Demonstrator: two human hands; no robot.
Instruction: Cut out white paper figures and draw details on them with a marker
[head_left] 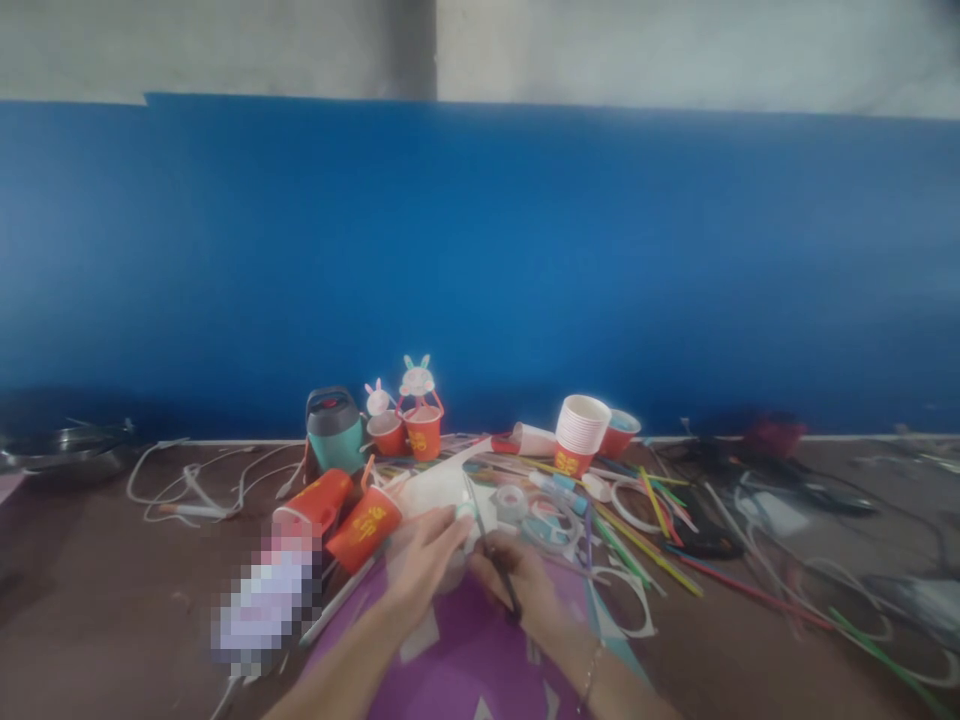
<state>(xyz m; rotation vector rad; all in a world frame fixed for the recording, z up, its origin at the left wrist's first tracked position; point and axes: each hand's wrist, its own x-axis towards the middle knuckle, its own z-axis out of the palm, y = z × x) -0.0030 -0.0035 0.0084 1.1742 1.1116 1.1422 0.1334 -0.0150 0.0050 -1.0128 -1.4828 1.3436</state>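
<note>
My right hand (514, 580) is wrapped round the dark handles of a pair of scissors (504, 575), whose blades point up and away. My left hand (424, 565) is closed on a piece of white paper (466, 512) beside the blades; its fingertips are blurred. Beneath both hands lies a purple sheet (450, 660) with white scraps on it. Just left of my left hand, a red paper cup (366, 528) leans at a tilt. Rolls of clear tape (512, 503) sit beyond my right hand.
A teal flask (334, 432) and two cups with rabbit figures (423, 430) stand behind. Stacked paper cups (580, 432) are at the back right. Coloured sticks (645, 550) spread rightward, with cables (187, 490) at left. A blue partition (480, 250) rises behind the table.
</note>
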